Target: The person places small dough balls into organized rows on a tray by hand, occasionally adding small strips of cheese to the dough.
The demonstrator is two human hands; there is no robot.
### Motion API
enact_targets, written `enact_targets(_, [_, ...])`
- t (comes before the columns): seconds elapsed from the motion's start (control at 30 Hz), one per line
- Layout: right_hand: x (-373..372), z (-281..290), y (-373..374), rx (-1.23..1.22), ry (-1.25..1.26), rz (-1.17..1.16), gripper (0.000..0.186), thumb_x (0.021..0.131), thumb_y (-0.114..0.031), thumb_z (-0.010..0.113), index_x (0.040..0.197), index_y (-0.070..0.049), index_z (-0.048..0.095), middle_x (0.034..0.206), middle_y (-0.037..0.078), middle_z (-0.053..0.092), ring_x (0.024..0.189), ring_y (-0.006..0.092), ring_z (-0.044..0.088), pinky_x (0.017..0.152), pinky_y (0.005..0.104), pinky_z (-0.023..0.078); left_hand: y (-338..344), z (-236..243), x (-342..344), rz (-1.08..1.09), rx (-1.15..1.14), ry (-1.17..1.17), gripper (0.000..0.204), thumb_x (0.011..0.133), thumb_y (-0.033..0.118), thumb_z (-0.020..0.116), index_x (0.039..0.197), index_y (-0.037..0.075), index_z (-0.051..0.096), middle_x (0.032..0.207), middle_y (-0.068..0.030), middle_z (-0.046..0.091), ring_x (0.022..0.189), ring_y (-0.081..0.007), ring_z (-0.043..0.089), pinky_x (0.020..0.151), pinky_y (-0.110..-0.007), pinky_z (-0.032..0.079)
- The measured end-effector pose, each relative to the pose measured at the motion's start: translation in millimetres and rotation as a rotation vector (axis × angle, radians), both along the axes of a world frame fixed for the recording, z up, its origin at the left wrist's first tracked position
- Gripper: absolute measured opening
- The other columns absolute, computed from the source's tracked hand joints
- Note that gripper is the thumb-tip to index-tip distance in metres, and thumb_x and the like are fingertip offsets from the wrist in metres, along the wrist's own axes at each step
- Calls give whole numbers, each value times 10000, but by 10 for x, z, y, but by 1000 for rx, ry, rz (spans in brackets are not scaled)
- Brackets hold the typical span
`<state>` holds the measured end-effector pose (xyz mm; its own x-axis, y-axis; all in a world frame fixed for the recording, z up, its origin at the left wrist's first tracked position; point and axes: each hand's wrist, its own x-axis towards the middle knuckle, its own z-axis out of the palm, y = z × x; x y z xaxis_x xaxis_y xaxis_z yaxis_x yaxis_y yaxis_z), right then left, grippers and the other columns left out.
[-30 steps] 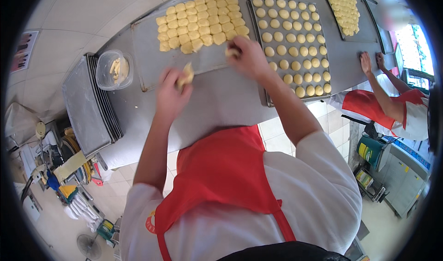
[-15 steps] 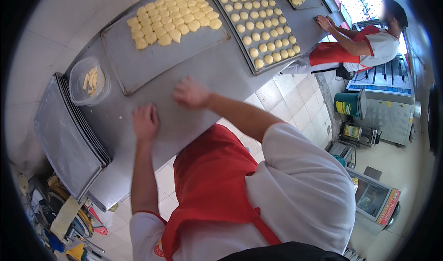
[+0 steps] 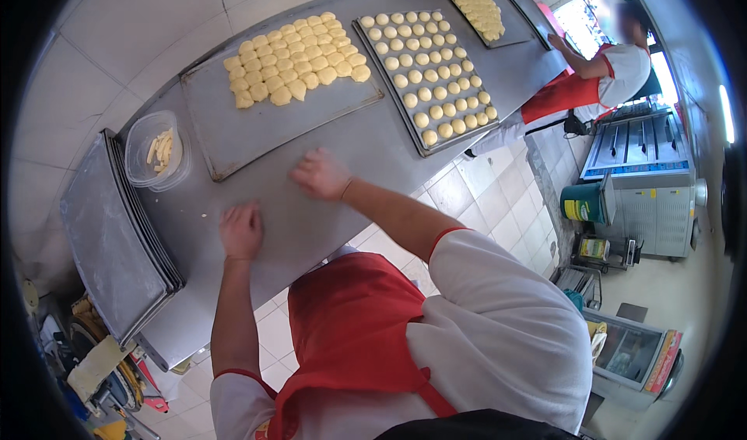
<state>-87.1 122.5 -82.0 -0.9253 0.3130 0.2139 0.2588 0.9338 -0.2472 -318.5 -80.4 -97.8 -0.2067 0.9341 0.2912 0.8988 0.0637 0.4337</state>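
My left hand (image 3: pixel 241 230) rests on the metal table with its fingers curled down under the palm. Farther right, my right hand (image 3: pixel 320 174) is cupped low against the tabletop, slightly blurred. Whatever lies beneath either palm is hidden. Beyond my hands is a baking tray (image 3: pixel 257 133), and on it pale yellow dough pieces (image 3: pixel 296 60) sit packed in rows touching each other. To its right, a second tray (image 3: pixel 422 149) carries spaced rows of smooth round dough balls (image 3: pixel 424 94). A clear plastic tub (image 3: pixel 138 168) at the left holds pale yellow sticks (image 3: pixel 161 149).
Stacked baking trays (image 3: pixel 113 230) stand on the table's left end. A far tray holds flattened dough (image 3: pixel 476 12). At the table's far right, a co-worker in a red apron (image 3: pixel 545 98) reaches toward another tray (image 3: pixel 527 12). A green bucket (image 3: pixel 583 203) stands on the floor.
The view has shifted, so the table sits lower in the picture. My hands stay near the same spots on the table, still curled. The co-worker has moved closer to the far tray.
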Motion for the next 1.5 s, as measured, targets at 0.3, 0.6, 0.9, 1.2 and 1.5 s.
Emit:
enact_targets(0.3, [317,-56,-525,-131,145,89,369,882,-175,741,1251,-164,730,982,16,648,977,249,611,894,447,478,81,232,664,-3,46,2,109,990,104,693,1090,97,737,918,-127,679,868,-369,644,840,-495,498])
enact_targets(0.6, [663,-136,-122,-70,173,71,331,887,-184,743,1215,-142,734,937,37,630,944,275,629,897,464,503,-425,-183,606,190,6,-164,157,949,121,738,1104,104,756,966,-131,710,946,-372,687,898,-512,543])
enact_targets(0.9, [104,-1,93,-88,121,64,371,835,-64,736,1201,-115,775,965,85,742,943,313,702,890,482,563,-61,-59,140,155,-20,-16,209,892,169,786,1092,123,752,990,-112,747,938,-319,726,882,-472,590])
enact_targets(1.2, [295,496,-350,-462,-83,-177,274,905,-55,780,1177,-82,785,1292,176,642,1154,370,668,952,464,573,-945,594,277,546,23,-456,444,909,268,855,1306,114,728,1169,-113,731,966,-289,732,878,-421,618])
enact_targets(1.5, [-2610,1709,-2096,-713,141,213,317,940,-98,794,1256,-96,769,1233,182,703,1134,354,719,958,439,589,-2140,1681,-1945,442,56,-412,420,863,160,904,1252,77,770,1125,-110,747,960,-240,757,826,-393,634])
